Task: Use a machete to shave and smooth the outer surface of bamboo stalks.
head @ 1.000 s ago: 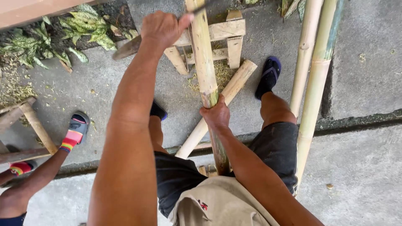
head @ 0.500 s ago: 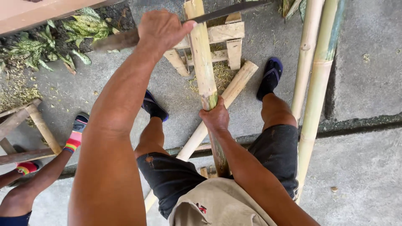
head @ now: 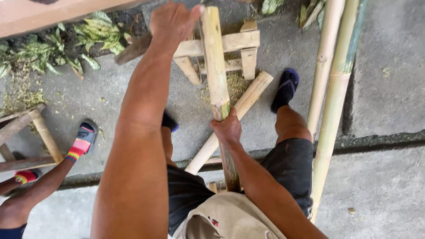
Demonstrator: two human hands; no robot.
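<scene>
Seen from the head camera, looking straight down, a person is standing on grey concrete and working a pale bamboo pole [head: 215, 62]. The pole is standing nearly upright between the person's legs, so from above its long axis is running from the top centre of the view down toward the person's waist, with the cut top end pointing up toward the camera and leaning slightly left.

The right hand [head: 227, 128] is wrapping closed around the pole partway down its length, where the skin turns green. The left hand [head: 170, 20] is sitting high at the top of the view, just left of the pole's upper end and touching it; it is curled around a dark handle [head: 133, 48] that is slanting down to the left. How tightly it is gripping cannot be told.

Beneath the pole, a small wooden frame [head: 239, 42] of pale slats is lying on the ground with green shavings [head: 232, 84] scattered inside and around it. A second, thicker bamboo piece [head: 254, 90] is lying diagonally across the floor from the frame toward the person's legs.

The person's dark sandals [head: 285, 88] are planted either side of the pole. Two long bamboo stalks [head: 327, 84] are leaning along the right side. At the left edge, another person's foot in a striped sandal [head: 82, 141] is resting beside a wooden stool frame [head: 26, 137]. Leafy green plants [head: 66, 48] are lining the top left.
</scene>
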